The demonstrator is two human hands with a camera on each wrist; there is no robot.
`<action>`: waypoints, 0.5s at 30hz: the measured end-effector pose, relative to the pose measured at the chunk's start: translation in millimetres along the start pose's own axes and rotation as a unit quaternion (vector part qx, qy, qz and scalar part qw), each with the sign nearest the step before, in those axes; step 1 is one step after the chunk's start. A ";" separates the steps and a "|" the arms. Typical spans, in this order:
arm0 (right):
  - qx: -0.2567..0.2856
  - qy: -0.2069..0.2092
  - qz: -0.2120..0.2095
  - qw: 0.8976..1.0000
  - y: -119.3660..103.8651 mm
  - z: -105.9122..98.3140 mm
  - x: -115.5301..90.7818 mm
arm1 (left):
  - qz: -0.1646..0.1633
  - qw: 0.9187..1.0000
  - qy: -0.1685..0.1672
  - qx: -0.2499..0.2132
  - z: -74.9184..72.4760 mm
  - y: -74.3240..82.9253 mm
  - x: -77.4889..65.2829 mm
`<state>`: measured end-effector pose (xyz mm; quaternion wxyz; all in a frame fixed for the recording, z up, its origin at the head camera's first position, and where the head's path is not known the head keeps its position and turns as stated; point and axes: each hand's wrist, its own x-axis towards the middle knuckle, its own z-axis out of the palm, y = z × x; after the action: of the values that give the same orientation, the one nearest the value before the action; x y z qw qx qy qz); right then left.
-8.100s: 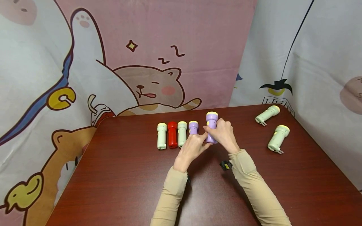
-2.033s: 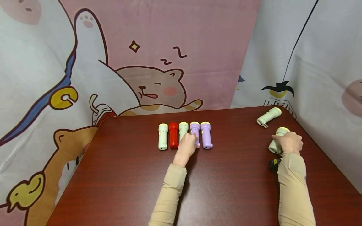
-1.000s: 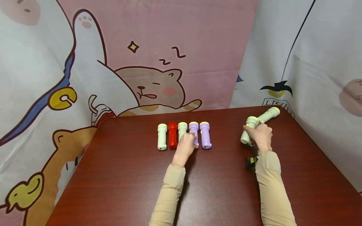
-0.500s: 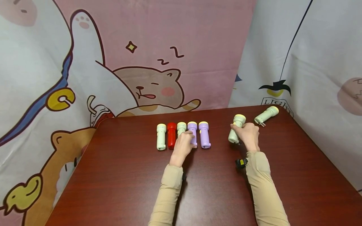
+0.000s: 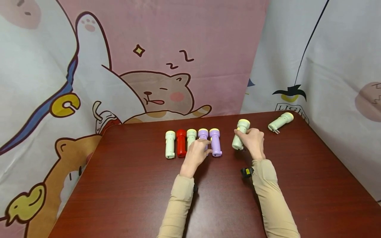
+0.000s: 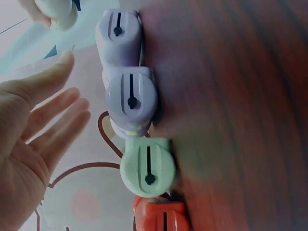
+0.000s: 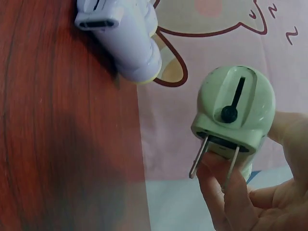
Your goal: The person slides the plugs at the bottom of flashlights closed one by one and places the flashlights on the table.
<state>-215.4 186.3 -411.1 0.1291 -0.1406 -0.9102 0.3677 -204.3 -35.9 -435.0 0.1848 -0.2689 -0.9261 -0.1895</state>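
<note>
- Pale green flashlight, held (image 7: 211, 98); yellow-rimmed head pointing away from the person; raised above the worktop, to the right of the row; two metal prongs (image 7: 198, 158) stand out from its tail, below a black slider (image 7: 229, 114).
- Right hand (image 5: 254, 140); pinching the held flashlight, thumb and fingers curled round its body.
- Left hand (image 5: 195, 153); spread, thumb apart from the lightly bent fingers, gripping nothing; above the row, partly covering the third and fourth pieces in the head view; a gap between hand and flashlights shows in the left wrist view.
- Row of five flashlights, side by side on the worktop, heads toward the backdrop; from the left: green end flashlight (image 5: 170, 146); red flashlight (image 5: 181, 144); green middle flashlight (image 5: 191, 134); inner purple flashlight (image 5: 203, 133); outer purple flashlight (image 5: 215, 143), nearest the held piece.
- Far-right green flashlight (image 5: 279, 122); lying slantwise near the worktop's back right corner, prongs out; well apart from the row.
- Worktop (image 5: 143, 195); dark reddish-brown, wood-grained, glossy.
- Sleeves (image 5: 178, 203), beige, one on each arm; small black device (image 5: 246, 172) at the right wrist.
- Backdrop (image 5: 223, 66); pink and white cloth, printed with a sleeping cartoon animal; lettering "LIGHT" (image 5: 287, 107) on the white part at right.
</note>
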 end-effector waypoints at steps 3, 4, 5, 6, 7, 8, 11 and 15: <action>0.003 -0.003 0.000 1.000 -4.4 2.1 -1.3 | 0.016 1.000 0.008 0.011 1.1 6.2 1.7; 0.003 -0.002 0.000 1.000 -5.7 3.2 -1.4 | 0.022 1.000 0.011 0.014 1.6 8.5 2.4; 0.004 -0.002 0.000 1.000 -6.7 4.2 -1.6 | 0.027 0.999 0.012 0.015 2.1 10.9 3.1; 0.006 -0.002 0.001 1.000 -7.5 5.3 -1.8 | 0.032 0.999 0.014 0.015 2.6 13.3 3.7; 0.006 -0.002 0.001 1.000 -8.5 6.3 -2.1 | 0.037 0.999 0.014 0.015 3.2 15.8 4.6; 0.007 -0.002 0.000 1.000 -9.5 7.5 -2.5 | 0.040 0.999 0.014 0.013 3.7 18.2 5.2; 0.011 -0.003 -0.005 1.000 -12.5 10.8 -3.8 | 0.048 0.999 0.012 0.013 5.4 24.9 6.8; 0.018 -0.005 -0.008 1.000 -17.0 13.8 -5.9 | 0.053 0.998 0.012 0.020 7.0 32.4 8.4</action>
<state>-217.3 163.8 -409.4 0.1302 -0.1287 -0.9051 0.3837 -194.2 -3.8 -429.2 0.2109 -0.3116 -0.9120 -0.1636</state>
